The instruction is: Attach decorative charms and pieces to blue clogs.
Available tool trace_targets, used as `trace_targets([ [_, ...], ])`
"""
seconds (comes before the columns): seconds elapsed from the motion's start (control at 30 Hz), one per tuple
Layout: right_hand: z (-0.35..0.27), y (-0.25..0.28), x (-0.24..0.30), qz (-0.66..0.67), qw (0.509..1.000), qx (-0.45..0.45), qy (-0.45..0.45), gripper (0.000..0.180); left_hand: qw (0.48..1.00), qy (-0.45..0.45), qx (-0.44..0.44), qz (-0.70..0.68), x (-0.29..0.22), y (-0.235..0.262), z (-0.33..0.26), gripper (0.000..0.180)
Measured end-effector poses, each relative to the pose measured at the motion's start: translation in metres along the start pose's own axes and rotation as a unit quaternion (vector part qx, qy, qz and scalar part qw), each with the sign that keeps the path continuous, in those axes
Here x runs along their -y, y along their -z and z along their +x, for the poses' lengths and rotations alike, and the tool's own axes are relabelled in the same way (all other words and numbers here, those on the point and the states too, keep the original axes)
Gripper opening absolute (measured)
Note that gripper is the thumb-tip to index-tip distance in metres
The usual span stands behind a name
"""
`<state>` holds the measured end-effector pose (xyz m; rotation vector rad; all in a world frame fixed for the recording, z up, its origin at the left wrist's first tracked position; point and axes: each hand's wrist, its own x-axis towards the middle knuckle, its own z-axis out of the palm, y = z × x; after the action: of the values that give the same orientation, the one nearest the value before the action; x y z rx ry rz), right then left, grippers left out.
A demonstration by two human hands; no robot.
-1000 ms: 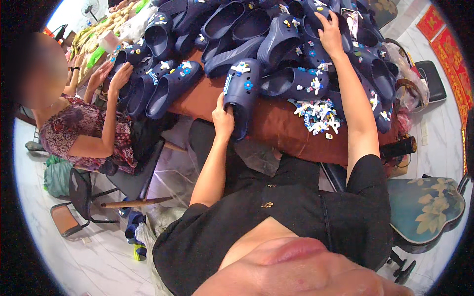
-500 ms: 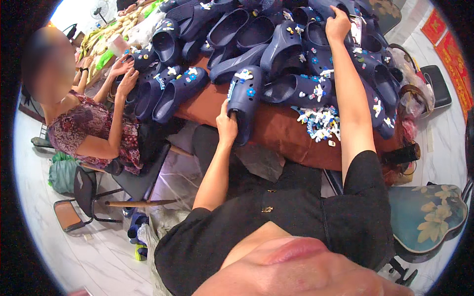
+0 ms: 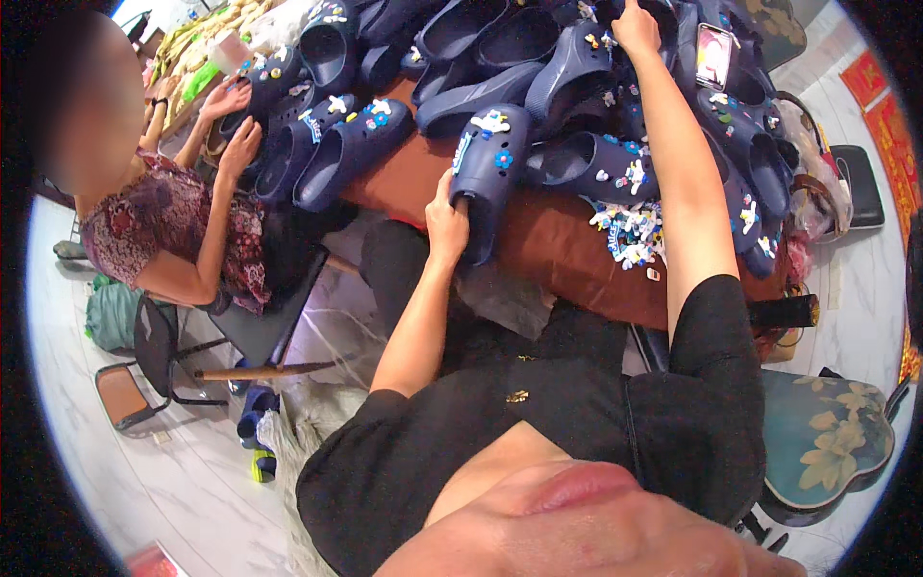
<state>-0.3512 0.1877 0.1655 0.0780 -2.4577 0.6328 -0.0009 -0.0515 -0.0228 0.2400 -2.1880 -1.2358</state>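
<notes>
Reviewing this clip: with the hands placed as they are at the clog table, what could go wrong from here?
1. The left hand grips a navy clog that overhangs the brown table edge; a loose grip could drop it.
2. The right arm stretches over the pile of small charms near the edge; drawing back might sweep some off.
3. The right hand reaches into stacked clogs beside a phone lying on them; shifting the stack could slide it.

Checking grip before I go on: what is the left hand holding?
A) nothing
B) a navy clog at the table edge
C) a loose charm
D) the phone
B: the left hand grips the heel end of a navy clog with charms on it, at the table edge.
</notes>
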Motion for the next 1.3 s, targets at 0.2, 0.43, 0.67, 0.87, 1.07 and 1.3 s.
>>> trace_targets([
  [0.2,-0.032,0.007,-0.006,-0.016,0.990,0.031,0.135,0.072,1.000,0.006,-0.002,-0.017,0.002,-0.001,0.001,0.053],
  [0.43,-0.083,0.040,0.004,0.009,0.961,-0.080,0.264,0.042,0.997,0.029,-0.002,-0.078,-0.013,-0.002,-0.022,0.070],
  [0.67,-0.232,0.065,0.024,0.271,0.936,0.047,0.220,0.023,0.994,0.049,0.043,-0.084,-0.031,-0.006,-0.069,0.082],
  [0.87,-0.295,0.028,0.047,0.235,0.915,0.083,0.319,0.036,0.998,0.033,0.053,-0.016,-0.025,0.002,-0.089,0.081],
  [1.07,-0.302,-0.008,0.066,0.242,0.890,0.158,0.354,0.038,0.996,0.076,0.037,-0.001,-0.018,0.012,-0.082,0.073],
  [1.3,-0.301,-0.014,0.083,0.260,0.850,0.175,0.423,0.031,0.990,0.119,0.067,0.035,-0.024,0.013,-0.068,0.077],
])
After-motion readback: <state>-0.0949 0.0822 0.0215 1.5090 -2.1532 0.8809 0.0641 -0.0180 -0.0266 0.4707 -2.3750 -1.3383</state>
